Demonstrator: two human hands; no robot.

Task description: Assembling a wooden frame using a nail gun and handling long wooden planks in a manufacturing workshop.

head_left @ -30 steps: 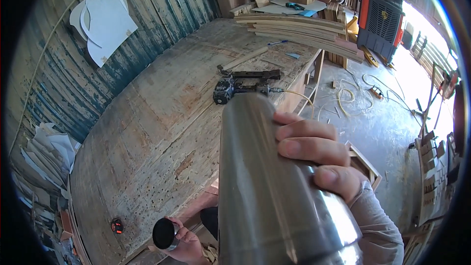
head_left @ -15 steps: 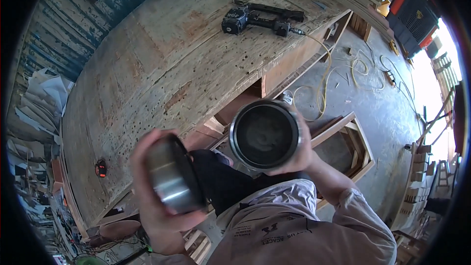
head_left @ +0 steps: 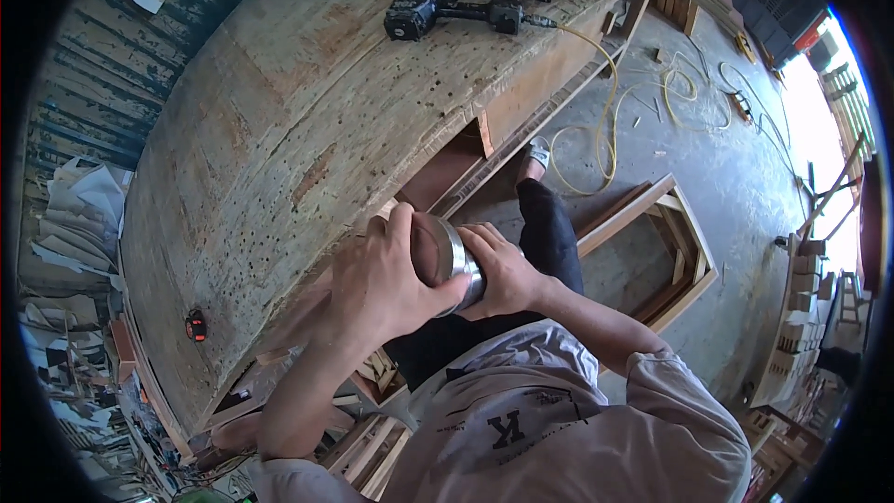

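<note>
Two hands close together: half second ago I see steel lid apart from container, mouth open; now lid meets container, near workbench edge. Left hand fingers wrap lid; right hand fingers grasp container (contents hidden from me). Concrete floor spreads rightward, wooden frame standing there.

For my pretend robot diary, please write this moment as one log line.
left hand: gripping metal lid | right hand: gripping metal container | workbench: black air tool, tape measure
</note>
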